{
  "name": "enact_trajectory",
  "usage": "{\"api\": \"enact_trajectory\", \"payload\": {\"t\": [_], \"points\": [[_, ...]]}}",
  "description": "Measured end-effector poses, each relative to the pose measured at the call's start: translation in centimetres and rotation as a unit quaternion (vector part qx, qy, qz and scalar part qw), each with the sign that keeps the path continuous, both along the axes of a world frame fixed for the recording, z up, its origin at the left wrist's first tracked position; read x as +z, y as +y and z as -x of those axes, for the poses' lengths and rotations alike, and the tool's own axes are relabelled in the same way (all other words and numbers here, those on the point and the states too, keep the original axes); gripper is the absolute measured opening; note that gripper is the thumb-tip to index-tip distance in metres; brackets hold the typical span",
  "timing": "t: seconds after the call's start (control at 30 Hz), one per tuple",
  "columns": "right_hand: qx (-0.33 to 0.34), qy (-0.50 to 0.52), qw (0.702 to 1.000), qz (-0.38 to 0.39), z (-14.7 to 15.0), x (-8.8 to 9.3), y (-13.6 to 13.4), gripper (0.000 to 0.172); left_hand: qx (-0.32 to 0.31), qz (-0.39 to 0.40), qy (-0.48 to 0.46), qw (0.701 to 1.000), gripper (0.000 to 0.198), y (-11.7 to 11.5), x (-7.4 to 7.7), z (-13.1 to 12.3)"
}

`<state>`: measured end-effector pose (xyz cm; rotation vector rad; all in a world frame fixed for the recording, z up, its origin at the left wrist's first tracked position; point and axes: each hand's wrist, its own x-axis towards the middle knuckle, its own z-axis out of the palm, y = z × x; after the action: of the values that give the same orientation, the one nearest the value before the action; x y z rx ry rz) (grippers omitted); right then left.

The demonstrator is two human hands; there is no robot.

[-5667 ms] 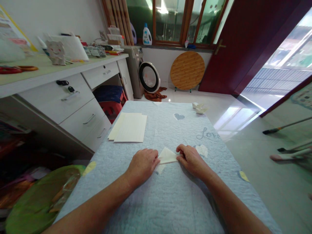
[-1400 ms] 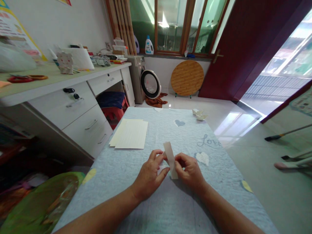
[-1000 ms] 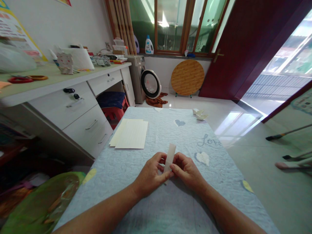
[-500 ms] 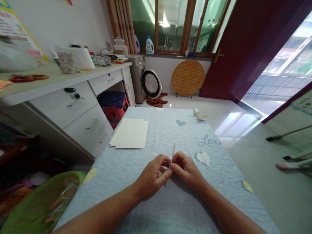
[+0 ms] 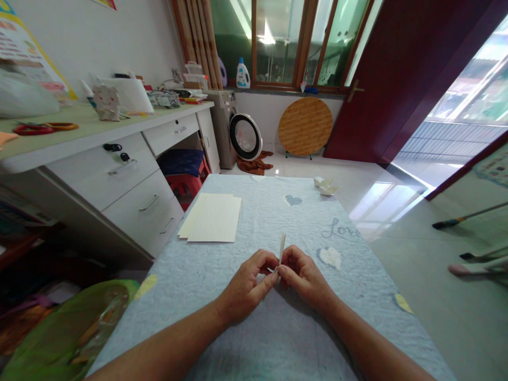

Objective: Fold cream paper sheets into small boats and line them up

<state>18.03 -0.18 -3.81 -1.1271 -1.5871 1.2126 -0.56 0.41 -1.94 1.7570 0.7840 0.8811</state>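
Note:
Between my hands a narrow folded piece of paper [image 5: 282, 245] stands nearly upright, its pale upper end showing above my fingers. My left hand [image 5: 252, 286] pinches it low down with thumb and fingers. From the other side my right hand [image 5: 305, 275] grips it too, its thumb meeting the left thumb. The paper's lower part is mostly hidden by my fingers. Ahead to the left lie several cream paper sheets [image 5: 216, 219] in a loose stack. Small folded paper boats [image 5: 327, 188] rest at the far right corner of the table.
A pale blue cloth with heart prints covers the table [image 5: 190, 286]. To the left stand a white desk [image 5: 130, 137] bearing scissors [image 5: 35, 128] and a green-lined bin [image 5: 71, 328]. Beyond are a washing machine [image 5: 228, 127] with its door open and a round wooden tabletop [image 5: 305, 126].
The paper's lower end, which stuck out below my left thumb, no longer shows there; the paper appears bent or folded at my fingertips. Both hands stay almost in place.

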Motion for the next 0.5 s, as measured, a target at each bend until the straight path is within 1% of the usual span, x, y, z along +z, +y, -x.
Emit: {"api": "enact_trajectory", "payload": {"t": [0.27,0.5], "points": [[-0.001,-0.008,1.000,-0.020,0.00,0.30,-0.03,0.025,0.016,-0.001,0.001,1.000,0.013,-0.08,-0.26,-0.17],[0.006,0.002,1.000,-0.022,-0.06,0.36,0.17,0.029,0.025,-0.031,0.014,0.999,0.014,-0.15,-0.16,-0.10]]}}
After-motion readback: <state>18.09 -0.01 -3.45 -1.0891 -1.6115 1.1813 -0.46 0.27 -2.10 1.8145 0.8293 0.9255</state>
